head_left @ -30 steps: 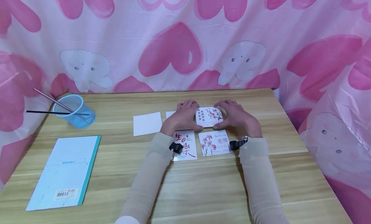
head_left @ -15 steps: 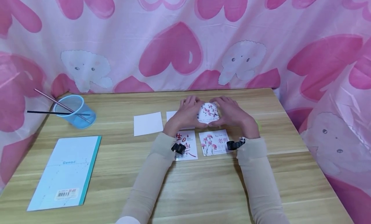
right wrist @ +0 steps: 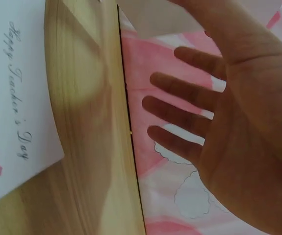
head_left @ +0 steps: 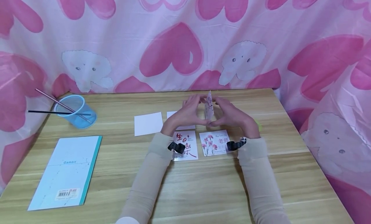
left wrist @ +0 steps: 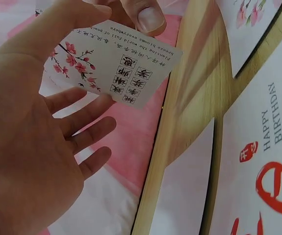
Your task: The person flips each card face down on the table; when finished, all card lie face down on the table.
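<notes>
A small blossom card (head_left: 209, 105) with printed characters stands upright and edge-on above the wooden table (head_left: 203, 185), between both raised hands. My left hand (head_left: 188, 116) pinches it. In the left wrist view the left thumb lies on the blossom card (left wrist: 116, 63) and the fingers (left wrist: 89, 129) spread below it. My right hand (head_left: 232, 116) touches the card with its thumb (left wrist: 145, 14) only. In the right wrist view its fingers (right wrist: 180, 90) are straight and apart, clear of the card's white back (right wrist: 155, 17).
Below the hands lie a red birthday card (head_left: 186, 150) and a carnation teacher's day card (head_left: 215, 142). Two blank white cards (head_left: 148, 123) lie to the left. A blue cup (head_left: 76, 110) with sticks stands far left, with a notebook (head_left: 65, 172) near the front.
The blossom card has been lifted off the table and tipped from flat to upright. Both hands have risen and drawn closer together around it.
</notes>
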Motion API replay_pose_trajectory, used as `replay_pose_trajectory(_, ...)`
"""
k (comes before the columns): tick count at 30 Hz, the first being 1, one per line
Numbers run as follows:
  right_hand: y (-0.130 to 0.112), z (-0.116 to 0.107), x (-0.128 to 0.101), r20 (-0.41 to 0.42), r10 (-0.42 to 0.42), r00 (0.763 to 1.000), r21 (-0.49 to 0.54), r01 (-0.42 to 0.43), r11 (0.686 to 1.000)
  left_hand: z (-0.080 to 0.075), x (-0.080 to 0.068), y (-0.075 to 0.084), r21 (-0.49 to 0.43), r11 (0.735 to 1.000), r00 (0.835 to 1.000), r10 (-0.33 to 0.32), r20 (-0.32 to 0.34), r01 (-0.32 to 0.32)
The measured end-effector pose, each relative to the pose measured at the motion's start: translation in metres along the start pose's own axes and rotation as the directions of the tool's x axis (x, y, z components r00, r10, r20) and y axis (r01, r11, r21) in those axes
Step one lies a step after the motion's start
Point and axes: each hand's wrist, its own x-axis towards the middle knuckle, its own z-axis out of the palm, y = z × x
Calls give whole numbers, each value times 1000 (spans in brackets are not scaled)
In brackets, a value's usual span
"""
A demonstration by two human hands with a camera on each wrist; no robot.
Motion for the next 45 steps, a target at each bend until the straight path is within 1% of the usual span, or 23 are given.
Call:
replay_pose_trajectory(2, 1, 1, 2, 10, -41, 999, 30, 40, 999, 0, 0, 1, -16, 1000, 1000, 5, 0, -5)
replay_pose_trajectory(4, 1, 2, 3, 17, -34, 999, 31, 34, 999, -1, -1, 1, -18, 1000, 1000, 14, 3, -14)
replay_pose_trajectory(5, 1, 2, 2, 21, -12, 1000, 17, 11, 1000, -1, -1, 2, -18, 1000, 1000, 17, 4, -17)
replay_pose_trajectory(7, -1, 2, 1, 28, 63, 998, -31, -62, 998, -2, -1, 2, -30, 999, 1000, 31, -1, -31)
replay_pose_trajectory(9, -4, 2, -1, 33, 143, 989, -93, -139, 986, -3, -1, 3, -42, 998, 998, 54, -12, -54)
replay_pose_trajectory(11, -7, 1, -2, 34, 204, 978, -152, -196, 969, -5, -1, 3, -61, 996, 997, 68, -25, -70)
replay_pose_trajectory(14, -9, -3, -5, 25, 255, 967, -202, -245, 948, -9, -2, 1, -97, 992, 997, 73, -39, -77)
replay_pose_trajectory(16, -7, -7, -8, 13, 264, 965, -215, -255, 943, -11, -3, -1, -89, 995, 998, 48, -34, -50)
replay_pose_trajectory(18, -3, -10, -13, 3, 276, 961, -219, -268, 938, -12, -4, -4, -45, 999, 1000, 13, -18, -14)
replay_pose_trajectory(20, 1, -13, -16, 7, 278, 960, -220, -270, 937, -10, -4, -8, 50, 998, 999, -30, 12, 30)
replay_pose_trajectory(23, 6, -13, -19, 26, 311, 950, -216, -298, 930, -4, -4, -13, 165, 983, 993, -97, 61, 86)
replay_pose_trajectory(26, 9, -13, -20, 52, 359, 932, -220, -340, 914, 4, -4, -16, 242, 962, 984, -153, 94, 127)
replay_pose_trajectory(30, 12, -11, -19, 68, 407, 911, -236, -381, 894, 10, -4, -17, 304, 941, 976, -190, 108, 149)
replay_pose_trajectory(34, 15, -10, -18, 83, 439, 895, -267, -404, 875, 10, -5, -17, 336, 926, 967, -222, 123, 170)
replay_pose_trajectory(37, 16, -10, -19, 90, 460, 883, -284, -420, 862, 10, -5, -18, 364, 915, 960, -240, 145, 174)
replay_pose_trajectory(42, 15, -10, -19, 76, 478, 875, -281, -442, 852, 11, -5, -21, 392, 905, 954, -248, 168, 167)
replay_pose_trajectory(45, 14, -9, -19, 76, 477, 876, -281, -440, 853, 12, -5, -21, 387, 907, 953, -250, 170, 169)
